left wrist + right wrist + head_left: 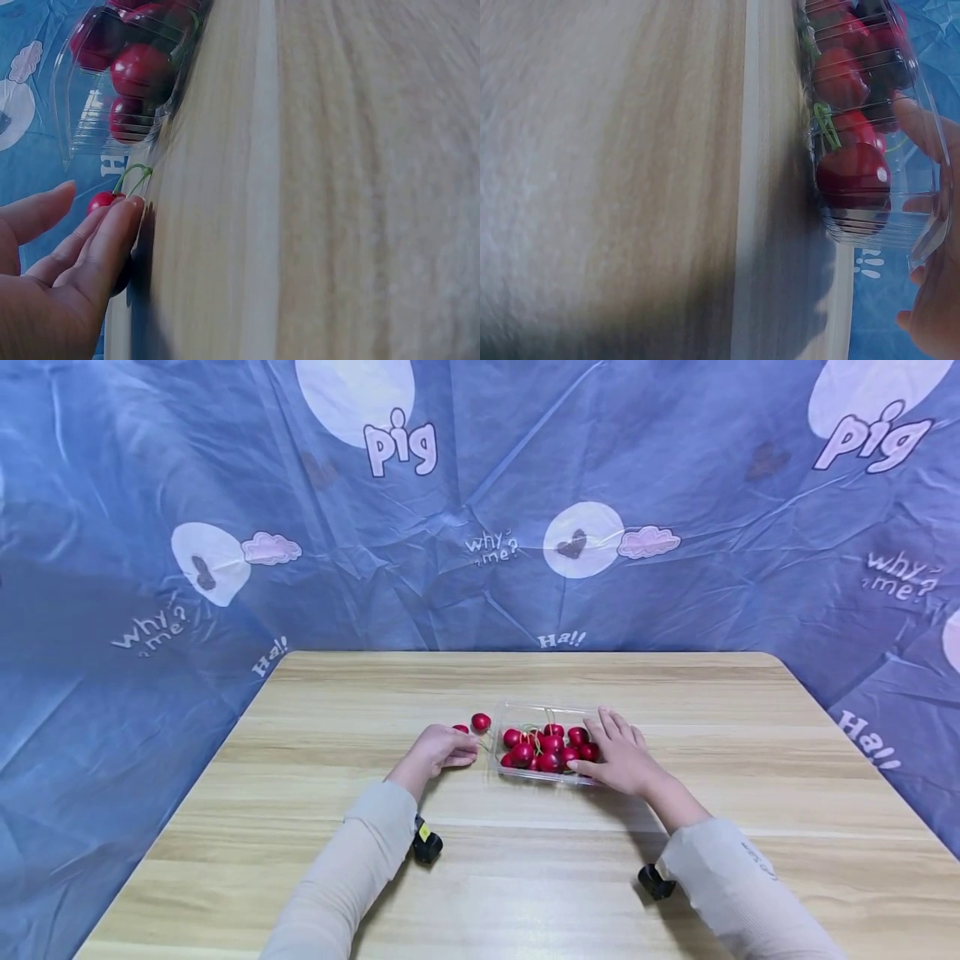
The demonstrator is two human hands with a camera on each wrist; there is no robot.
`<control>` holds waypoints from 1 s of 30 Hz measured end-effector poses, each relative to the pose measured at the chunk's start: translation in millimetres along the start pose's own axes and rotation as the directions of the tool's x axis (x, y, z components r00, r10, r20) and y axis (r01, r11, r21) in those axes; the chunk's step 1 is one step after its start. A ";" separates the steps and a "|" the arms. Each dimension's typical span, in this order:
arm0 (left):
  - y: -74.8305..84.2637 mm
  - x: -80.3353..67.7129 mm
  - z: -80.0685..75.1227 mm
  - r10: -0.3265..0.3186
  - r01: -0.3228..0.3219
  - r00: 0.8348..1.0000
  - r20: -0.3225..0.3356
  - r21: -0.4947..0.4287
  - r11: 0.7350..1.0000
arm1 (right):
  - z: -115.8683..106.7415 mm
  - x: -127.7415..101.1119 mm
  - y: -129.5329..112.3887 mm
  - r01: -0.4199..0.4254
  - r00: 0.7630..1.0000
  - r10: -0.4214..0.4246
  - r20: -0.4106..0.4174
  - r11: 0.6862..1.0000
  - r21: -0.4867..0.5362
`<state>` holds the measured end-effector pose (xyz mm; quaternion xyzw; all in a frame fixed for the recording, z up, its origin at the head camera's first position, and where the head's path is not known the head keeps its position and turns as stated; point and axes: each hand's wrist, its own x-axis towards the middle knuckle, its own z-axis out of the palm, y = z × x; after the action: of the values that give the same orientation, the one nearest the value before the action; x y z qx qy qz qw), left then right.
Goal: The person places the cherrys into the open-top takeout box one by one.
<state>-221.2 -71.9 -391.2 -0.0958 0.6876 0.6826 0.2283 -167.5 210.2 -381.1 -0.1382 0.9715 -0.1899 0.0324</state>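
My left hand [444, 748] lies low over the table, left of a clear plastic box [534, 776]. In the left wrist view its fingers [105, 247] reach forward fairly straight, thumb well apart from them. A red cherry [101, 202] with green stems [135, 172] shows just past the fingertips; a dark round shape below the fingers is mostly hidden. In the head view, two loose cherries lie by this hand, one [481, 722] whole and one [460, 728] partly covered. My right hand [626, 762] holds the box's right end, thumb over the cherries [551, 745] inside, other fingers across the rim.
The box stands on a light wood table [480, 860] and is heaped with several stemmed cherries. A blue printed cloth [450, 568] hangs behind the table's far edge. Black wrist cameras [427, 843] sit under both sleeves, close to the tabletop.
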 end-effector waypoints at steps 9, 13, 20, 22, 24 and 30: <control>-2.5 -0.9 -0.6 -0.007 0.008 0.998 -0.066 0.015 1.000 | -0.5 -3.3 1.6 0.010 1.000 -0.010 0.007 1.000 0.008; -2.3 -1.6 -0.7 0.018 -0.017 0.992 -0.126 0.015 1.000 | -1.4 -5.7 2.4 0.013 1.000 -0.013 0.005 1.000 0.007; -2.6 4.4 1.1 0.085 -0.070 0.960 -0.266 0.066 0.995 | -2.3 -6.5 2.4 0.021 1.000 -0.021 0.004 1.000 0.004; -3.7 6.6 1.4 0.118 -0.088 0.947 -0.297 0.113 0.990 | -2.1 -5.9 2.4 0.023 1.000 -0.023 0.004 1.000 0.003; -4.8 8.6 2.5 0.155 -0.094 0.933 -0.324 0.194 0.976 | -1.8 -5.4 2.8 0.024 1.000 -0.024 0.003 1.000 0.003; -4.1 12.3 8.4 0.196 -0.001 0.897 -0.397 0.441 0.898 | -0.9 -4.7 3.9 0.025 1.000 -0.025 -0.004 1.000 0.015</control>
<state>-228.6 -61.7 -400.1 -0.1560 0.8580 0.4868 0.0499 -164.1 215.3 -381.7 -0.1496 0.9683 -0.1977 0.0293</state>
